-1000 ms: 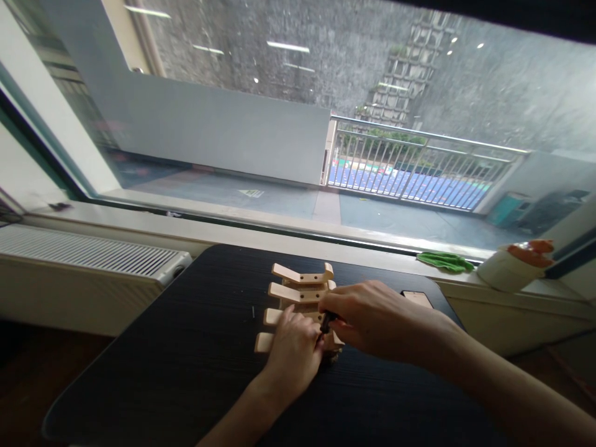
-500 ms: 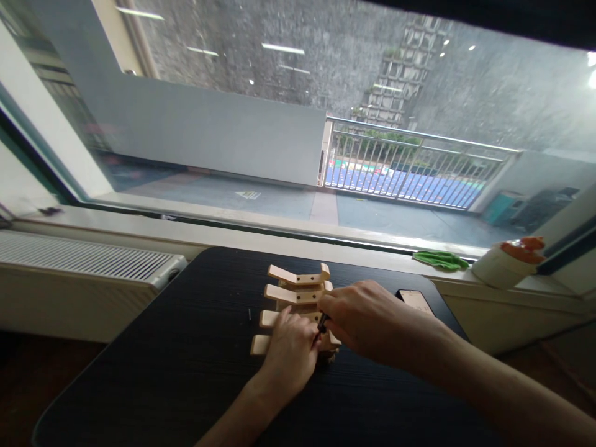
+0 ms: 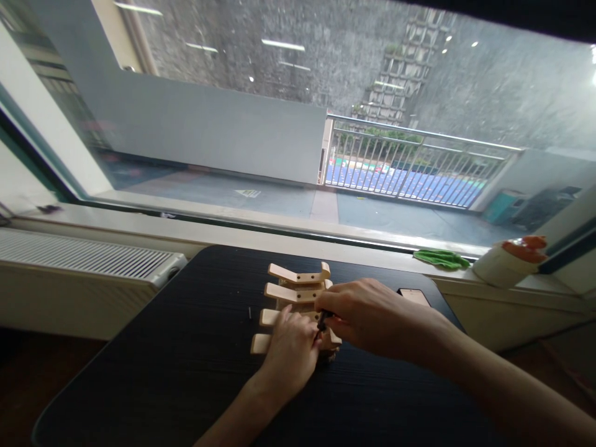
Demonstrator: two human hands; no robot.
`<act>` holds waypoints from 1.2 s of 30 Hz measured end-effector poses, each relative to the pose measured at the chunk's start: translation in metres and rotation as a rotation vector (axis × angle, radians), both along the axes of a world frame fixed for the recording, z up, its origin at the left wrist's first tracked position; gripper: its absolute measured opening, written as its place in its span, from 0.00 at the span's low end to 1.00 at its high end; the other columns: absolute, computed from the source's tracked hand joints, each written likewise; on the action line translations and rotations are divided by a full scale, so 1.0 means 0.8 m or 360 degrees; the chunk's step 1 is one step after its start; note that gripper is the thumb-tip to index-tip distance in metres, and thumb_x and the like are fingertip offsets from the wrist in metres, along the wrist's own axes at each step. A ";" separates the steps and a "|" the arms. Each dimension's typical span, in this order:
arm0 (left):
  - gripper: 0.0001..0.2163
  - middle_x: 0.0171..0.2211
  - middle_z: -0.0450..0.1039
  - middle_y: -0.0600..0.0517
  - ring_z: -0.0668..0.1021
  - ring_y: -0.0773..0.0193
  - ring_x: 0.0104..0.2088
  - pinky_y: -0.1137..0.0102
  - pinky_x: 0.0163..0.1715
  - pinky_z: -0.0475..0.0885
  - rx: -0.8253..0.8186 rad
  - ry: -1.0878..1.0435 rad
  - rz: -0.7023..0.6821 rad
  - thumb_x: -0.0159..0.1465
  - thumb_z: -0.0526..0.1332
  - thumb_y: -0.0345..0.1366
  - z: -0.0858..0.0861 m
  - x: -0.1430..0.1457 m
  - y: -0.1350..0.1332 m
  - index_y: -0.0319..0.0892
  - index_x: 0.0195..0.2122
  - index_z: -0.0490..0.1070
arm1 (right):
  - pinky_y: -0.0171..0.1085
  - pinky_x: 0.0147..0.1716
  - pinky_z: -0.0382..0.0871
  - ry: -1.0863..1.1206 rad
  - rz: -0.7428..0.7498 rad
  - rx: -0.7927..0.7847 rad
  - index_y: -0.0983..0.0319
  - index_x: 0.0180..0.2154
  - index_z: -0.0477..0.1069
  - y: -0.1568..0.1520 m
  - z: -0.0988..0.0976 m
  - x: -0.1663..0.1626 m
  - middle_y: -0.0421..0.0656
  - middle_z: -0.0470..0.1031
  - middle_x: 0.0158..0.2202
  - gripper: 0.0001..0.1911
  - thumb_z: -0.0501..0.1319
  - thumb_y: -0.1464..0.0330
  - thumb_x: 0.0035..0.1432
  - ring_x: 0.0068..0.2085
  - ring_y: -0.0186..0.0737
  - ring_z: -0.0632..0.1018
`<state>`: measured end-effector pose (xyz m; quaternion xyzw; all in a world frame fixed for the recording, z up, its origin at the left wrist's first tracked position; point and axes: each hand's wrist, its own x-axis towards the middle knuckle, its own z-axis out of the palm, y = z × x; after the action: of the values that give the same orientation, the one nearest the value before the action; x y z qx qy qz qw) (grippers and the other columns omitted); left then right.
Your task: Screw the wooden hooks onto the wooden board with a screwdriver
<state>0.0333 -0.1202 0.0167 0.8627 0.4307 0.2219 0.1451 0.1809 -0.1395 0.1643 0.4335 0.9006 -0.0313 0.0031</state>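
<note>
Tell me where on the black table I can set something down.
Most room: the black table between its left edge and the thin pin. A second patch lies between the forearms, nearest the wearer. Crowded: the middle, where the left hand and right hand overlap the wooden pieces, and the right, by the phone.

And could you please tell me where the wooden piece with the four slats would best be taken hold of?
Probably by the left end of its far slat, coming from the left. That slanting end of the wooden piece sticks out free, while the left hand covers part of the two nearest slats and the right hand, holding a dark tool, crowds the right side.
</note>
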 end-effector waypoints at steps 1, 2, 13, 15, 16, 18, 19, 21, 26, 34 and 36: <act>0.05 0.31 0.73 0.51 0.73 0.59 0.41 0.58 0.56 0.52 -0.0006 -0.0017 -0.0011 0.57 0.56 0.30 0.000 0.000 0.000 0.42 0.30 0.71 | 0.32 0.25 0.56 -0.0014 0.0002 0.0010 0.61 0.34 0.66 0.000 -0.001 0.000 0.40 0.75 0.34 0.04 0.54 0.72 0.55 0.33 0.37 0.75; 0.05 0.31 0.73 0.51 0.73 0.60 0.40 0.58 0.56 0.52 -0.0014 -0.0033 -0.0024 0.57 0.56 0.30 0.001 -0.001 0.000 0.43 0.29 0.71 | 0.32 0.25 0.56 -0.0029 0.0004 0.0022 0.61 0.34 0.66 0.000 -0.002 -0.001 0.40 0.75 0.34 0.04 0.54 0.72 0.55 0.33 0.37 0.75; 0.06 0.30 0.74 0.51 0.73 0.60 0.39 0.58 0.55 0.52 -0.0041 -0.0003 -0.0028 0.56 0.55 0.28 0.001 -0.002 0.003 0.43 0.29 0.72 | 0.32 0.22 0.55 -0.0104 0.0064 0.0165 0.63 0.34 0.66 -0.001 -0.008 -0.005 0.43 0.74 0.33 0.05 0.53 0.71 0.58 0.31 0.37 0.74; 0.06 0.30 0.74 0.51 0.73 0.60 0.40 0.59 0.55 0.53 -0.0043 -0.0014 -0.0031 0.57 0.56 0.29 0.003 -0.001 0.002 0.44 0.29 0.72 | 0.33 0.20 0.52 -0.0153 0.0019 0.0218 0.63 0.34 0.66 0.002 -0.014 -0.006 0.43 0.74 0.29 0.07 0.52 0.68 0.59 0.27 0.38 0.74; 0.06 0.30 0.74 0.51 0.73 0.60 0.40 0.59 0.55 0.53 -0.0038 -0.0024 -0.0029 0.57 0.56 0.30 0.004 -0.001 0.001 0.44 0.29 0.72 | 0.33 0.19 0.51 -0.0179 -0.0007 0.0237 0.63 0.33 0.66 0.003 -0.016 -0.006 0.42 0.73 0.27 0.08 0.51 0.67 0.60 0.26 0.38 0.74; 0.06 0.30 0.73 0.51 0.73 0.60 0.40 0.60 0.55 0.52 -0.0022 -0.0046 -0.0025 0.56 0.56 0.30 0.005 -0.001 0.000 0.44 0.29 0.72 | 0.33 0.19 0.50 -0.0197 -0.0056 0.0254 0.63 0.33 0.65 0.004 -0.018 -0.004 0.42 0.73 0.26 0.10 0.49 0.65 0.61 0.25 0.39 0.73; 0.06 0.31 0.73 0.52 0.73 0.61 0.41 0.60 0.56 0.52 -0.0020 -0.0051 -0.0031 0.56 0.56 0.29 0.005 -0.001 0.000 0.44 0.30 0.72 | 0.33 0.19 0.50 -0.0183 -0.0070 0.0250 0.62 0.33 0.65 0.003 -0.017 -0.003 0.41 0.74 0.27 0.10 0.49 0.64 0.61 0.25 0.39 0.74; 0.06 0.30 0.73 0.52 0.73 0.61 0.40 0.60 0.56 0.51 -0.0021 -0.0050 -0.0033 0.56 0.56 0.30 0.004 -0.001 0.000 0.44 0.30 0.72 | 0.34 0.21 0.52 -0.0124 -0.0070 0.0210 0.61 0.35 0.65 0.001 -0.010 0.000 0.41 0.75 0.31 0.08 0.52 0.64 0.59 0.28 0.40 0.75; 0.06 0.29 0.73 0.51 0.73 0.60 0.40 0.60 0.56 0.52 -0.0017 -0.0046 0.0005 0.57 0.56 0.31 0.002 -0.001 0.001 0.43 0.27 0.72 | 0.33 0.23 0.54 -0.0114 -0.0009 0.0032 0.60 0.36 0.65 -0.005 0.009 0.002 0.39 0.75 0.34 0.04 0.54 0.69 0.57 0.32 0.38 0.75; 0.07 0.30 0.74 0.51 0.73 0.60 0.40 0.59 0.56 0.51 -0.0055 -0.0064 -0.0013 0.58 0.55 0.33 0.004 -0.001 -0.001 0.44 0.30 0.73 | 0.34 0.21 0.52 -0.0267 -0.0192 0.0183 0.62 0.31 0.65 0.001 -0.009 -0.006 0.42 0.74 0.27 0.13 0.49 0.62 0.61 0.27 0.41 0.75; 0.07 0.31 0.74 0.51 0.73 0.60 0.40 0.58 0.56 0.51 -0.0055 -0.0054 -0.0013 0.58 0.55 0.32 0.004 -0.002 -0.001 0.44 0.30 0.73 | 0.34 0.21 0.52 -0.0215 -0.0175 0.0196 0.62 0.33 0.66 -0.002 -0.008 -0.003 0.42 0.74 0.28 0.12 0.51 0.61 0.60 0.27 0.41 0.75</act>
<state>0.0320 -0.1209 0.0197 0.8579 0.4285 0.2283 0.1681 0.1784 -0.1410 0.1582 0.4827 0.8734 0.0533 0.0354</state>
